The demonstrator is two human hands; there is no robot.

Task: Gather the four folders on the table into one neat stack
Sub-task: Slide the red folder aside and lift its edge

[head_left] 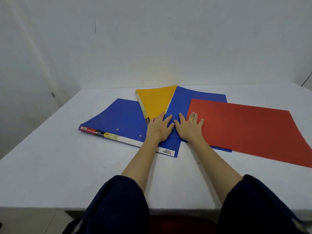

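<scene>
Several folders lie fanned out and overlapping on the white table (50,166). A blue folder (118,117) with a labelled spine lies at the left. A yellow folder (155,100) overlaps it at the back. A second blue folder (190,100) sits in the middle, partly under a red folder (244,129) at the right. My left hand (159,127) rests flat with fingers spread where the yellow folder and both blue ones meet. My right hand (190,126) lies flat beside it, fingers on the middle blue folder and the red folder's left edge. Neither hand grips anything.
A white wall (152,39) rises right behind the table's far edge. The table's near edge runs just in front of my dark sleeves (118,203). The red folder reaches the frame's right edge.
</scene>
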